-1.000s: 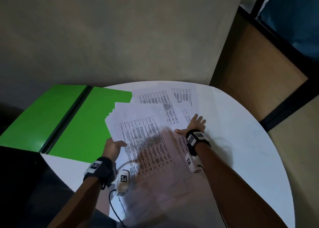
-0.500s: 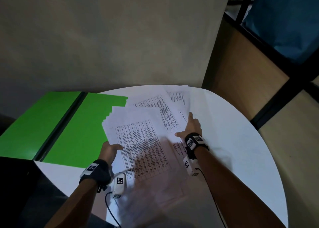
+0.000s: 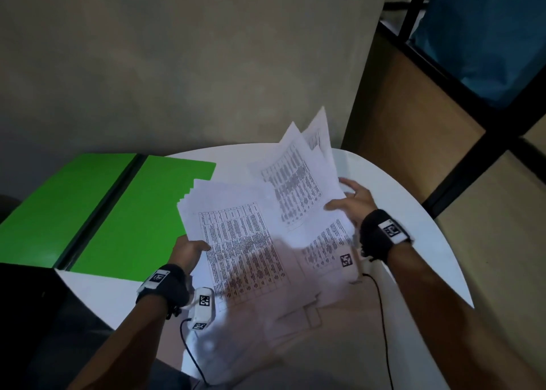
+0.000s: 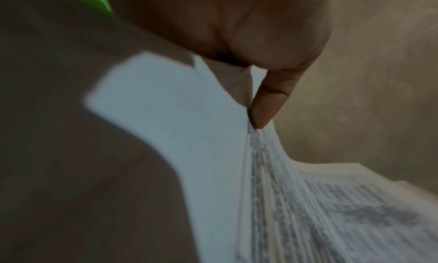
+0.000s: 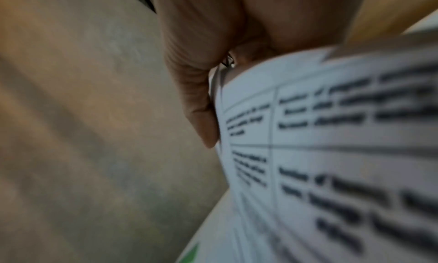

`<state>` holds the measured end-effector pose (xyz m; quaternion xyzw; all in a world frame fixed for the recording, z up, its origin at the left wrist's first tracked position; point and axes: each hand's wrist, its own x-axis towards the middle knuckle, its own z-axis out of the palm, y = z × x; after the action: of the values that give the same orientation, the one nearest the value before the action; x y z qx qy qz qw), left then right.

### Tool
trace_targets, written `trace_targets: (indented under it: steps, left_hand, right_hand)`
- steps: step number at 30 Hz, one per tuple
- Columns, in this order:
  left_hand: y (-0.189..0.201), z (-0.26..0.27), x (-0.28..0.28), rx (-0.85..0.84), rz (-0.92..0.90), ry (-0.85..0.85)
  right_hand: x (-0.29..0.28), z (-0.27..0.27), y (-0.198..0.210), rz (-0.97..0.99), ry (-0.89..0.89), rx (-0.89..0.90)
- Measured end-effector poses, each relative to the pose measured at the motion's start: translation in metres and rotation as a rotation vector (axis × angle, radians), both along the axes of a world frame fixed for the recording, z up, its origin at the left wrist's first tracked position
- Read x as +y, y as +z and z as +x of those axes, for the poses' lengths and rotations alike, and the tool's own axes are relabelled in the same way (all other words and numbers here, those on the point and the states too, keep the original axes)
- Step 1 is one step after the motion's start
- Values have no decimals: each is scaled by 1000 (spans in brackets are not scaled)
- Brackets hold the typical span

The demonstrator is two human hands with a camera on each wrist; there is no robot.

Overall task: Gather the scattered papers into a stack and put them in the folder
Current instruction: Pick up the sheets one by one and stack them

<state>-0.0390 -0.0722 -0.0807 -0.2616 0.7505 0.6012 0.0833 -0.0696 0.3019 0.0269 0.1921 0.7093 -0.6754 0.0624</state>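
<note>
Several white printed papers [image 3: 242, 242] are fanned out above the round white table [image 3: 413, 218]. My left hand [image 3: 189, 251] pinches the left edge of the bigger sheaf, thumb on top; in the left wrist view a fingertip [image 4: 263, 115] presses the sheets' edge [image 4: 260, 173]. My right hand [image 3: 351, 200] grips a couple of sheets [image 3: 298, 180] lifted and tilted up at the right, thumb on the printed face. The right wrist view shows my thumb [image 5: 201, 117] against a printed page [image 5: 331, 154]. The green folder [image 3: 124, 209] lies open at the left.
A grey wall [image 3: 206, 64] stands right behind the table. A wooden partition with a dark frame [image 3: 443, 141] is at the right. Cables [image 3: 381, 315] run from both wrist cameras over the table's near part.
My right hand went from lying flat on the far sheets to gripping them and raising them off the table, tilted up. The left hand kept its hold on the sheaf.
</note>
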Motion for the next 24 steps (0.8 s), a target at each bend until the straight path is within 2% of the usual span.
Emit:
trace_targets:
  steps: [2,6,8,10,12,16,20,23,24]
  left_hand:
    - [-18,-8,-6,-45,-63,-17]
    - [-2,-6,4,-82,-108,-36]
    - [0,-7,5,-108,-122,-35]
    - [2,-6,5,-119,-111,-26]
    - [2,-4,4,-136,-122,-24]
    - [10,-2,8,-134,-86,-32]
    - [28,9,19,-96,70,13]
    - [35,20,28,-30,257,-1]
    - [38,24,31,-5,253,-36]
  right_hand:
    - [2,11,34,-80,102,78]
    - [-8,32,87,-208,217,266]
    - [-13,41,102,-323,242,334]
    - [-16,46,99,-400,246,330]
    - [-19,48,77,-390,214,258]
    - [-26,50,-6,-147,76,66]
    - [-31,62,-75,159,168,-97]
    - [-38,69,-86,350,240,-184]
    - [-42,69,-86,390,292,-169]
